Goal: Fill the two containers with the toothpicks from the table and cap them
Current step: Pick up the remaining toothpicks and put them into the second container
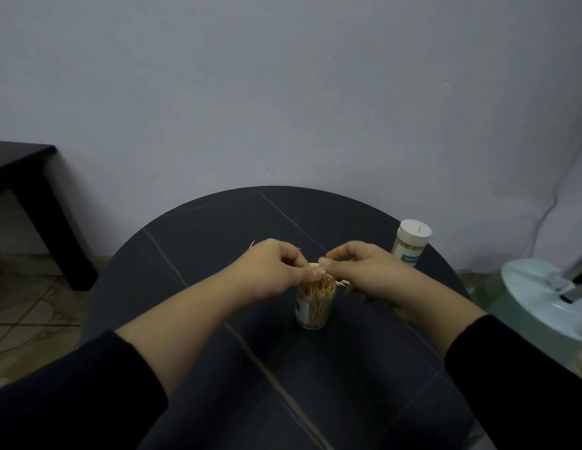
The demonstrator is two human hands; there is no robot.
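Note:
An uncapped clear container (314, 308) stands upright in the middle of the round dark table (218, 228), packed with toothpicks. Just above its mouth, my left hand (276, 271) and my right hand (364, 271) meet, each pinching toothpicks (343, 282) with curled fingers. A few toothpick tips stick out behind my left hand (251, 244). A second container (410, 243) with a white cap on stands at the table's right edge, full of toothpicks. The open container's cap is not visible.
A dark low table (30, 190) stands on the tiled floor at the left. A round pale base with a cable (543, 297) sits on the floor to the right. A plain wall rises right behind the table.

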